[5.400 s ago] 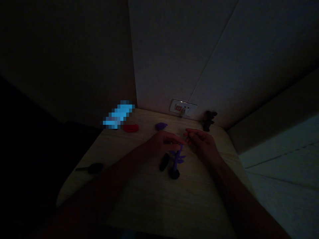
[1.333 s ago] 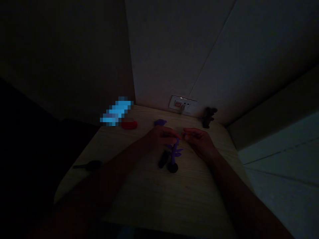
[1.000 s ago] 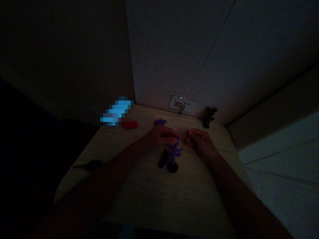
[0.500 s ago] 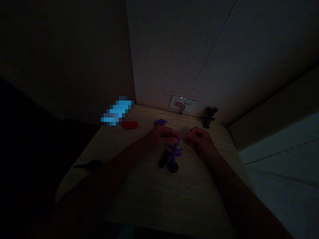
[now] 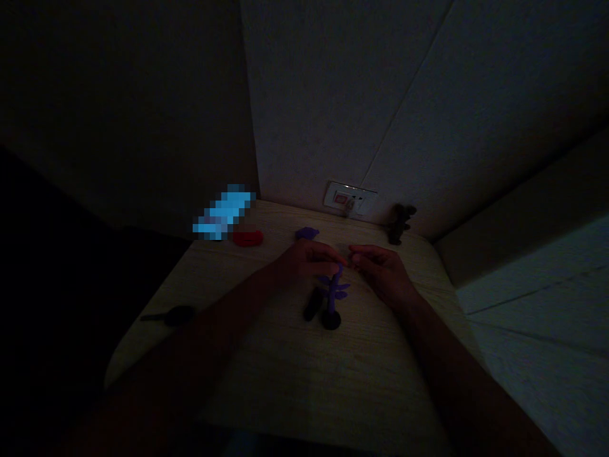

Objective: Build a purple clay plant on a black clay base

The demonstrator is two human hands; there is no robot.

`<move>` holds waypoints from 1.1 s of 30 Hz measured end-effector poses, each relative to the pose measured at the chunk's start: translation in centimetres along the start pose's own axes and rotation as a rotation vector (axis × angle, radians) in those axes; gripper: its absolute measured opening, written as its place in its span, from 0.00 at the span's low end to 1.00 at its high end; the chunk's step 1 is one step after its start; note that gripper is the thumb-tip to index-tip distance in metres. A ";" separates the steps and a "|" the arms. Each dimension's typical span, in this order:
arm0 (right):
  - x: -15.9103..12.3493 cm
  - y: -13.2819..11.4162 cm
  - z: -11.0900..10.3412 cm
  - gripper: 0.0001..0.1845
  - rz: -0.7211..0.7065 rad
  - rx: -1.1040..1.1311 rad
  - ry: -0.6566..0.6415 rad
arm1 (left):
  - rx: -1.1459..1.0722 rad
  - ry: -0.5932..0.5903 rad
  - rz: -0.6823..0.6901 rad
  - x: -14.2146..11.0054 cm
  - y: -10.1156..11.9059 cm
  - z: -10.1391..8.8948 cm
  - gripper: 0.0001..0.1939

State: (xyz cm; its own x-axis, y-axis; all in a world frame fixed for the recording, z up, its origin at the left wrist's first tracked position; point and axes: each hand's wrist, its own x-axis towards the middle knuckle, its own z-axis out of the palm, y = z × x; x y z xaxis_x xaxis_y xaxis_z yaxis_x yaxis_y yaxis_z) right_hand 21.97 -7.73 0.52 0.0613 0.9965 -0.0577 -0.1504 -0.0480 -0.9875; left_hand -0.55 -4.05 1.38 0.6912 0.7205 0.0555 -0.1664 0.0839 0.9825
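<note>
A purple modelling-clay plant (image 5: 332, 298), with a stem and several leaf-like pieces, stands upright in a dark round base (image 5: 332, 320). My left hand (image 5: 311, 259) pinches the top of its stem between thumb and fingers. Just to the right, my right hand (image 5: 378, 270) has its thumb and fingertips close together near the stem top; what they hold, if anything, is too dark to make out. Beside the base lies a dark oblong piece (image 5: 313, 304).
Dim light falls on the wooden tabletop (image 5: 285, 381). Toward the back are a purple lump (image 5: 307, 233), a red piece (image 5: 248, 238), a pixelated bright screen (image 5: 223, 214) and a dark figure (image 5: 401, 224). A dark flat handled item (image 5: 178, 315) lies left, below a wall socket (image 5: 349, 198).
My right hand has moved slightly left, bringing its fingertips nearer the stem top. My left hand keeps its pinch on the purple plant, which stands where it was.
</note>
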 end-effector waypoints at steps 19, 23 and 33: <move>0.0 -0.1 0.2 0.22 0.001 0.043 -0.002 | -0.003 -0.006 -0.009 0.0 -0.1 0.0 0.16; -0.2 0.0 0.2 0.18 -0.041 -0.034 0.047 | 0.007 -0.001 -0.003 0.0 -0.2 -0.1 0.16; -0.2 -0.2 0.1 0.23 -0.019 0.032 -0.060 | 0.004 -0.004 -0.012 0.0 0.1 0.1 0.17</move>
State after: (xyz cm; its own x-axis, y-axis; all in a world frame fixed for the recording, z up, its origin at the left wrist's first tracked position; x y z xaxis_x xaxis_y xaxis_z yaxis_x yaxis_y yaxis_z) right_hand 21.91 -7.88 0.69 0.0055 0.9996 -0.0292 -0.1812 -0.0278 -0.9830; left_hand -0.54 -4.08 1.54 0.6960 0.7167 0.0444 -0.1554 0.0900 0.9837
